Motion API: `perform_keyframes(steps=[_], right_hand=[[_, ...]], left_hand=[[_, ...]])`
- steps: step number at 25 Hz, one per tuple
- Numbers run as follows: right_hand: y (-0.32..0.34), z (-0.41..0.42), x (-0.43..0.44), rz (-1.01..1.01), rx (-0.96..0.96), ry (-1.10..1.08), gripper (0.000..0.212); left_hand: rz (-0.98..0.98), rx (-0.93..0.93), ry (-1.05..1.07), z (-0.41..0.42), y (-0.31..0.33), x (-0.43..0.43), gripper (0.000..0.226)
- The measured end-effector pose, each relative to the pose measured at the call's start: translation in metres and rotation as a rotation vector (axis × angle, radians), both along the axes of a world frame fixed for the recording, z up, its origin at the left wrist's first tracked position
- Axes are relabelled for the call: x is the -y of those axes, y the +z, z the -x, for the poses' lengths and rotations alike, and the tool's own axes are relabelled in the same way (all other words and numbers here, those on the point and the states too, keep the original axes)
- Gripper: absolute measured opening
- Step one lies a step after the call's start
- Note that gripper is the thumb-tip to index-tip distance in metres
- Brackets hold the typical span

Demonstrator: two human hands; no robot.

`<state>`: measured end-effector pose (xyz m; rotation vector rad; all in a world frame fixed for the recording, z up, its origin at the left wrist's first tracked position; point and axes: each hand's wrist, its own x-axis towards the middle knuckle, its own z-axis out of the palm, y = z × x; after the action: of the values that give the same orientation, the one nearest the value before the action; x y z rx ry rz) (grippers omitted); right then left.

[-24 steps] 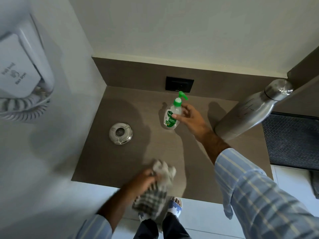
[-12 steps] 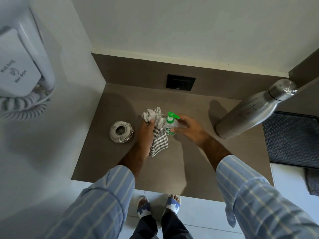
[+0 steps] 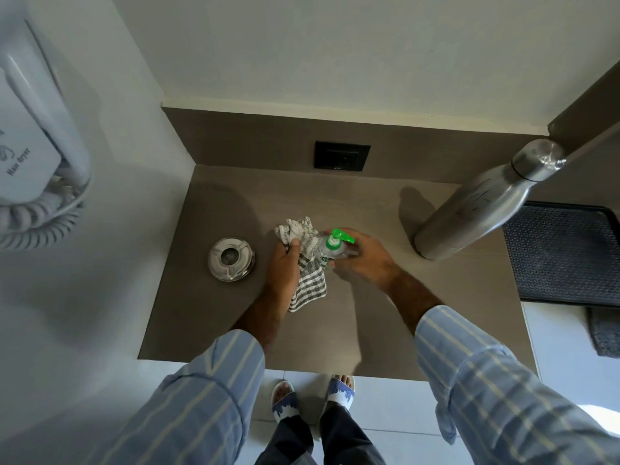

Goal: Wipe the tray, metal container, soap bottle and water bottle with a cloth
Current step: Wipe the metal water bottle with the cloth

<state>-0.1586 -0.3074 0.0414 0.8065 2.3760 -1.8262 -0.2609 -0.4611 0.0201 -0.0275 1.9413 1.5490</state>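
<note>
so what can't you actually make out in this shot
- Soap bottle, head view: its label is mostly hidden by the right hand and the cloth.
- Left hand: its palm is turned away, under the cloth.
- Hair dryer: cut off by the left edge.
- Water bottle: the marks on its side are too faint to read.

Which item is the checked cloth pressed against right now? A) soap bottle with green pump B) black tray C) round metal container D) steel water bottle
A: the left hand holds the cloth against the soap bottle, gripped by the right hand.
</note>
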Motion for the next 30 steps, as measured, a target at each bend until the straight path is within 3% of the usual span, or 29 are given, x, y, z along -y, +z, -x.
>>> perform_keyframes(steps=[6,8,11,13,15,17,19,21,23,27,30], right_hand=[[0.007,-0.007,0.003,-0.073,0.154,0.056,0.088],[0.005,-0.020,-0.004,0.003,0.308,0.009,0.058],[0.016,-0.052,-0.026,-0.038,0.739,-0.017,0.009],[0.029,-0.081,-0.046,-0.018,0.909,-0.084,0.005],[0.046,-0.104,-0.069,-0.004,0.919,-0.235,0.011],[0.063,-0.124,-0.096,-0.259,0.801,-0.469,0.018],[0.083,-0.137,-0.118,-0.615,0.441,-0.747,0.024],[0.103,-0.135,-0.130,-0.532,-0.146,-0.848,0.028],[0.120,-0.123,-0.138,-0.271,-0.477,-0.761,0.042],[0.132,-0.095,-0.156,-0.015,-0.365,-0.503,0.071],[0.127,-0.086,-0.170,0.108,-0.415,-0.508,0.062]], left_hand=[[0.055,-0.018,0.099,0.001,-0.004,0.030,0.039],[0.057,0.022,0.134,-0.024,-0.011,0.057,0.035],[0.055,0.107,0.026,-0.084,-0.016,0.093,0.027],[0.021,0.144,-0.082,-0.113,-0.008,0.083,0.022],[-0.066,0.146,-0.164,-0.129,0.011,0.048,0.017],[-0.159,0.071,-0.213,-0.135,0.037,0.005,0.018],[-0.229,0.001,-0.210,-0.134,0.063,-0.041,0.018],[-0.277,-0.046,-0.142,-0.128,0.091,-0.083,0.026],[-0.318,-0.122,-0.046,-0.124,0.120,-0.122,0.032],[-0.377,-0.222,0.016,-0.124,0.147,-0.185,0.030],[-0.332,-0.402,0.048,-0.134,0.144,-0.220,0.032]])
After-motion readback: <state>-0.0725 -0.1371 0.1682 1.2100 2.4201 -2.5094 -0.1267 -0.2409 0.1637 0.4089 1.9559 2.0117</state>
